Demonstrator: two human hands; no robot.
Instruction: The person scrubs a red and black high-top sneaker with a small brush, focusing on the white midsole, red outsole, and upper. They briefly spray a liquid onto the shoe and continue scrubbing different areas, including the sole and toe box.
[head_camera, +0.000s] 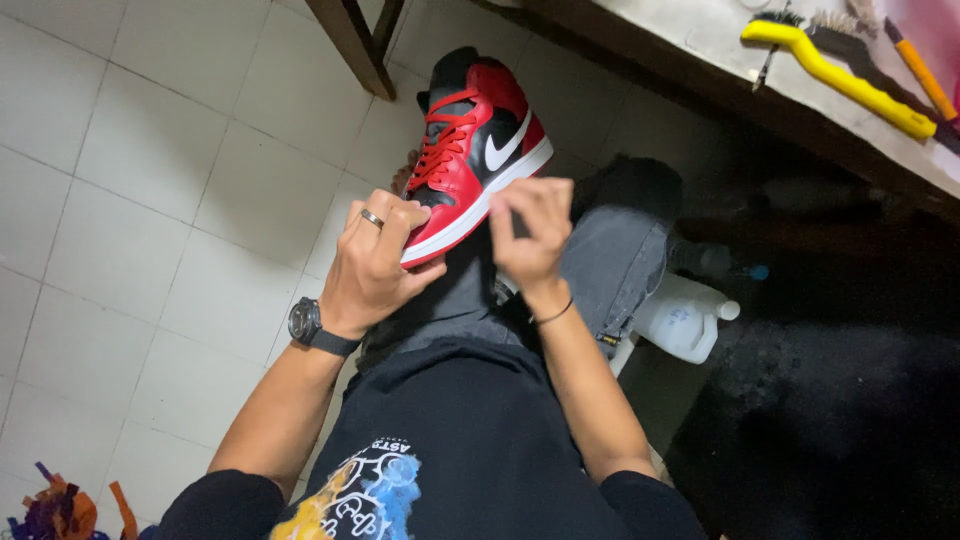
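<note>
A red and black high-top sneaker with red laces and a white sole rests on my lap, toe toward me. My left hand, with a ring and a dark wristwatch, grips the toe end of the sneaker. My right hand, with a thin black wristband, has its fingers pinched together right by the sole's side edge; whether it holds anything is hidden.
A white plastic jug stands on the floor by my right knee. Yellow-handled wire brushes lie on the bench at upper right. A wooden leg stands beyond the shoe. Coloured scraps lie at bottom left on the white tiles.
</note>
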